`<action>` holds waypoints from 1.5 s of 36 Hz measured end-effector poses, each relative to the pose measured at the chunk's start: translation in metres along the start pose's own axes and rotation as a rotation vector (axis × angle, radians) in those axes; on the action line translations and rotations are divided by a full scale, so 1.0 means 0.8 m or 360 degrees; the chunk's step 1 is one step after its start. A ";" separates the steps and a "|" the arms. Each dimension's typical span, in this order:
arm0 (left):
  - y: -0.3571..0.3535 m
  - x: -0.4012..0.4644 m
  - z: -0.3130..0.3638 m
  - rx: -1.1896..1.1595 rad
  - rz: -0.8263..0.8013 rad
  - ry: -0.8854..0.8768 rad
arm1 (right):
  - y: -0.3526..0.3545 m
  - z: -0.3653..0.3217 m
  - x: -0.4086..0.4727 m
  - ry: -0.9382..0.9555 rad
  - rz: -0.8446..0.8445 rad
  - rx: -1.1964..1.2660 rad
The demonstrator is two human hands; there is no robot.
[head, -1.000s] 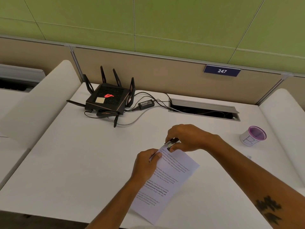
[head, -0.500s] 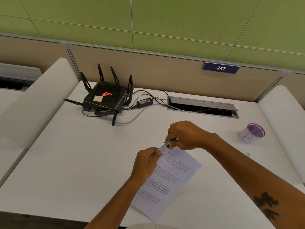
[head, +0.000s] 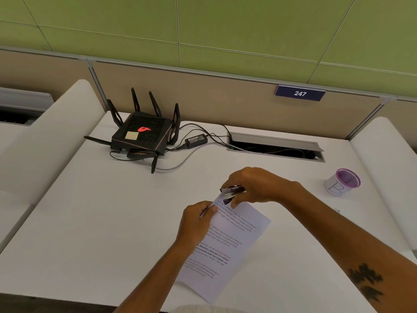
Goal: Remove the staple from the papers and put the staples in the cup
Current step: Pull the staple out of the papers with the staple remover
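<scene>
Our right grip [head: 252, 188] pinches a staple remover [head: 232, 193] at the top corner of the papers [head: 228, 245], our left grip [head: 198, 220] pinches their edge above the counter [head: 101, 222], the cup [head: 341, 182] well apart.

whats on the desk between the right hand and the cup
Nothing: in the head view the white desk between the right hand, which grips a staple remover, and the cup is bare.

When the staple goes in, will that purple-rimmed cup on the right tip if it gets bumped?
Probably, yes. The cup looks like thin paper, so likely light. It appears to lean already, its mouth angled this way, so a nudge may roll it. It stands alone on the desk, with nothing bracing it.
</scene>
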State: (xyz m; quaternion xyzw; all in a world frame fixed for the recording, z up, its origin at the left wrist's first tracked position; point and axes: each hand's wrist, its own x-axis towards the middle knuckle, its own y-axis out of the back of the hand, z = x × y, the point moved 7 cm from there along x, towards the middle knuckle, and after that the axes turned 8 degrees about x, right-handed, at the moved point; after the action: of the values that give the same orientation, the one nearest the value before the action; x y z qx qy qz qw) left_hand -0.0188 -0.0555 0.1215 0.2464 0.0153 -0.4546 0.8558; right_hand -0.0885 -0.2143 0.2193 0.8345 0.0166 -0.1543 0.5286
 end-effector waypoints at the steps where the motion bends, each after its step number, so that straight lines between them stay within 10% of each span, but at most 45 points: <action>1: 0.000 -0.001 0.001 -0.0028 -0.0003 0.0010 | 0.000 0.002 -0.001 -0.0026 -0.0008 0.0006; 22: 0.018 -0.011 0.012 -0.0645 0.0100 0.0284 | -0.062 -0.003 -0.078 -0.0685 0.1227 0.1520; 54: 0.019 -0.026 0.047 -0.0893 0.0234 0.0171 | -0.092 -0.063 -0.098 -0.0663 0.1461 0.0622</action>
State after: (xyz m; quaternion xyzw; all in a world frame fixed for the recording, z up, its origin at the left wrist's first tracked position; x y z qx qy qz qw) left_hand -0.0260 -0.0488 0.1659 0.0242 0.1677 -0.3556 0.9191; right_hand -0.1648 -0.1266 0.1958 0.7906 -0.4838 -0.0699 0.3687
